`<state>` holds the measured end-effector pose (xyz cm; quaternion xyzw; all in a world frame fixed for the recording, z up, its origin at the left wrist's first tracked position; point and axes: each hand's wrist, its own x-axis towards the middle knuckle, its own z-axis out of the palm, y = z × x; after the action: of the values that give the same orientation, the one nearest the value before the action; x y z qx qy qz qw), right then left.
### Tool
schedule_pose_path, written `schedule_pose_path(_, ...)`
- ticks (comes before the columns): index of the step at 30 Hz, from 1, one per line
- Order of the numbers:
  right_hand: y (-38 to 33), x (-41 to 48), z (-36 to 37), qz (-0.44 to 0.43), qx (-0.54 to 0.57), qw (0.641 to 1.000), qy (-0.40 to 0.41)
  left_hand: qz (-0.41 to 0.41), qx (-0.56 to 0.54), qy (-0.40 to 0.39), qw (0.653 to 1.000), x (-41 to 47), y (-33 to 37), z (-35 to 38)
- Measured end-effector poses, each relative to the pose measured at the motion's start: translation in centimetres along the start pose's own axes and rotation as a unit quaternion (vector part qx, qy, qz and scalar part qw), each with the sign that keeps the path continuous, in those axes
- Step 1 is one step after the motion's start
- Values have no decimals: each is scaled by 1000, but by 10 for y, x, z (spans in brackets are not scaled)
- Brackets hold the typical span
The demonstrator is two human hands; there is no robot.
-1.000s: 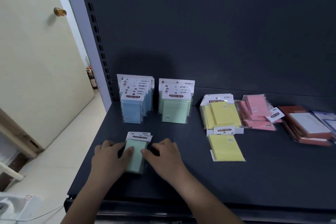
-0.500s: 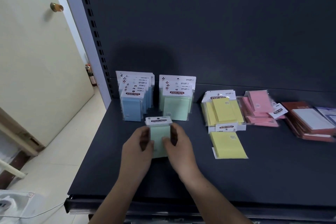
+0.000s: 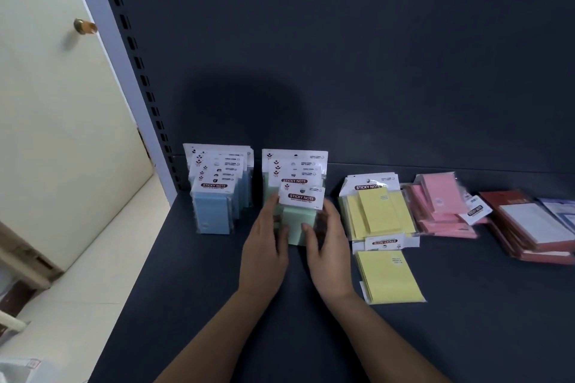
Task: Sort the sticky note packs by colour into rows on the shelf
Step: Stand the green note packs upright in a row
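Note:
A green sticky note pack (image 3: pixel 298 221) stands upright at the front of the green row (image 3: pixel 294 165), held between both hands. My left hand (image 3: pixel 264 246) grips its left side and my right hand (image 3: pixel 329 246) grips its right side. To the left stands a row of blue packs (image 3: pixel 214 205). Yellow packs (image 3: pixel 378 211) lie flat in a loose pile to the right, with one more yellow pack (image 3: pixel 389 277) nearer the front. Pink packs (image 3: pixel 440 205) lie heaped further right.
The dark shelf (image 3: pixel 202 305) has a back panel and a slotted grey upright (image 3: pixel 137 65) on its left. Red-brown packs with white pads (image 3: pixel 535 224) are stacked at the far right. A cream door (image 3: pixel 46 102) and pale floor are left of the shelf.
Both hands lifted the green pack from flat near the shelf's front and carried it back and right. It now stands upright against the front of the green row.

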<state>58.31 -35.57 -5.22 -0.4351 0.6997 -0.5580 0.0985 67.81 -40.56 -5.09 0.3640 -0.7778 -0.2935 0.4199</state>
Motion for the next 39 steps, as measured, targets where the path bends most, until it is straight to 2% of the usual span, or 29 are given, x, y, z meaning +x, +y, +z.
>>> schedule_pose_path(6,5,15,10,-65,-70,995,33,25,54,28,998,8,-7,7)
schedule_pose_path(12,13,17,13,-72,-72,994,33,52,82,23,995,11,-10,10)
schedule_pose_path(17,16,17,14,-65,-81,993,56,-4,99,45,994,11,-11,10)
schedule_pose_path(21,16,17,14,-69,-93,991,63,-46,100,31,993,10,-11,9)
schedule_pose_path(29,15,17,7,-7,27,998,59,-79,133,6,988,8,-3,9)
schedule_pose_path(34,20,17,9,16,101,993,55,-127,140,45,981,9,-3,10)
schedule_pose_path(39,21,17,9,34,122,992,23,-109,160,21,981,8,-7,12)
